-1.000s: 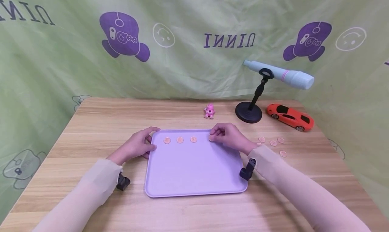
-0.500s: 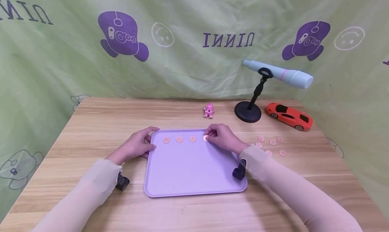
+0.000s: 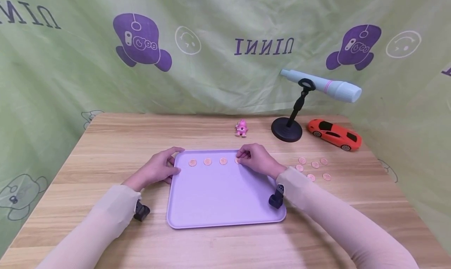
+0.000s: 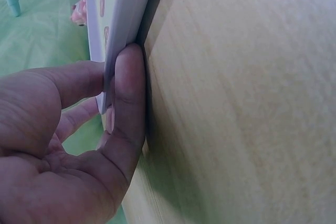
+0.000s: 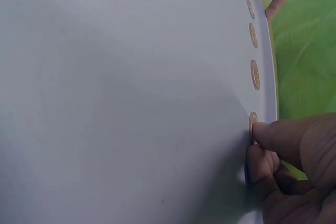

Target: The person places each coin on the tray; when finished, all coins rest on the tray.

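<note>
A lilac tray [image 3: 225, 198] lies on the wooden table. My left hand [image 3: 158, 166] grips its far left corner; in the left wrist view the thumb presses the rim [image 4: 118, 30] and a finger lies underneath. Inside the tray, along the far edge, three copper-coloured coins [image 3: 208, 161] lie flat in a row. At the row's right end my right hand [image 3: 258, 159] holds a fourth coin [image 5: 253, 118] between thumb and fingers, down at the tray's surface. The thumb covers part of that coin.
Several loose coins [image 3: 315, 165] lie on the table right of the tray. Behind it stands a small pink figurine [image 3: 241, 129]. A black stand [image 3: 287, 130] with a light blue microphone [image 3: 327, 85] and an orange toy car [image 3: 334, 134] are at the back right.
My right hand has moved left along the tray's far edge with its coin, bringing it closer to the row, then nearly stopped. The left hand keeps its hold on the tray.
</note>
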The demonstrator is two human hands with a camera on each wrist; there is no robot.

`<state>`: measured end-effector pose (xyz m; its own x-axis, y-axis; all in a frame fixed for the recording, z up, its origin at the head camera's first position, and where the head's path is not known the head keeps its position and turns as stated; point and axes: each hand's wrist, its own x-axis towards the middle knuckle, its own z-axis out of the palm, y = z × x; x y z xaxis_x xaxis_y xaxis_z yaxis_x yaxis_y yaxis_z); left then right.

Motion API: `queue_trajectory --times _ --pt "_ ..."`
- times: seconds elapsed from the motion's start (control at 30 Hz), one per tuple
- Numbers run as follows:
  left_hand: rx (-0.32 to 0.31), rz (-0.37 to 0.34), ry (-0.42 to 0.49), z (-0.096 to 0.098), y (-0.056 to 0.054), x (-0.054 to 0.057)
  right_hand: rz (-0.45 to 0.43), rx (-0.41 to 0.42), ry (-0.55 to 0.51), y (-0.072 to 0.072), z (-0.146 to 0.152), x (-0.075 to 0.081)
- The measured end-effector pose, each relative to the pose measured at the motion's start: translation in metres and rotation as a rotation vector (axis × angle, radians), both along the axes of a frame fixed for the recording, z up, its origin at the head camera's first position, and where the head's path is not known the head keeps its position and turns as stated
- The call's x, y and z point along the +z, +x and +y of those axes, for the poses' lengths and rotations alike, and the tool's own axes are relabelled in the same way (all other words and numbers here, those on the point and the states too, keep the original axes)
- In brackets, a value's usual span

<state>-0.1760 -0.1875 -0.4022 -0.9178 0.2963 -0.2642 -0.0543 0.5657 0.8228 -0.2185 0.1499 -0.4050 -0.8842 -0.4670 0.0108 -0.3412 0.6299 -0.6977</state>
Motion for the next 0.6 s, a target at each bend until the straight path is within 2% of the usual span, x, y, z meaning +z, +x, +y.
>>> queue_trajectory --times 0.27,0.6 --pt "-0.003 0.004 0.007 0.001 -0.002 0.001 -0.001 -0.04 0.002 0.004 0.012 0.001" --pt "-0.009 0.013 -0.02 0.0 0.001 0.001 0.08 -0.132 0.007 0.012 0.072 0.005"
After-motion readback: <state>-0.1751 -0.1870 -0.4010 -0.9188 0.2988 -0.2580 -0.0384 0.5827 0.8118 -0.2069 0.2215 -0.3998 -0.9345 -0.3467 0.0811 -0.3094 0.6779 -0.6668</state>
